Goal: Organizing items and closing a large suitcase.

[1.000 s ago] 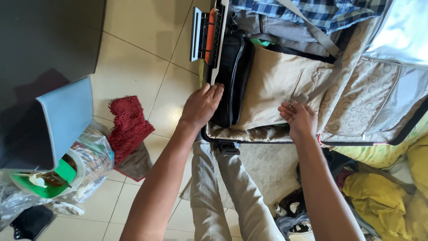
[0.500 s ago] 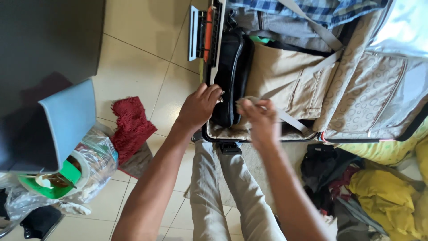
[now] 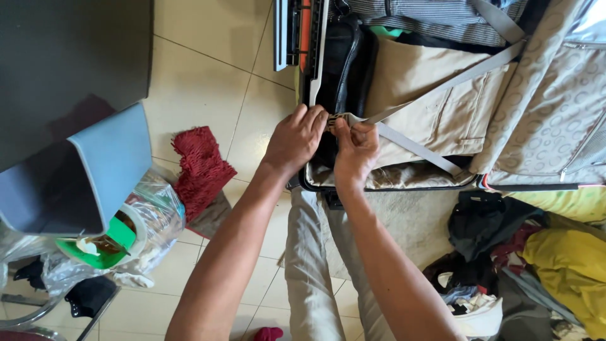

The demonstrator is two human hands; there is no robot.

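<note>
An open suitcase lies on the tiled floor, packed with beige trousers, a black bag and a striped shirt. Grey packing straps cross over the clothes in an X. My left hand and my right hand meet at the suitcase's left side, both pinching the strap buckle between their fingers. The buckle is mostly hidden by my fingers.
The suitcase lid lining with a circle pattern stands at the right. A red shaggy mat, a plastic bag with a green-lidded container and a grey-blue panel are at the left. Yellow and dark clothes are heaped at the lower right.
My right hand pulled the grey strap from the right across the trousers to my left hand. Both hands now hold the buckle together at the suitcase's left side.
</note>
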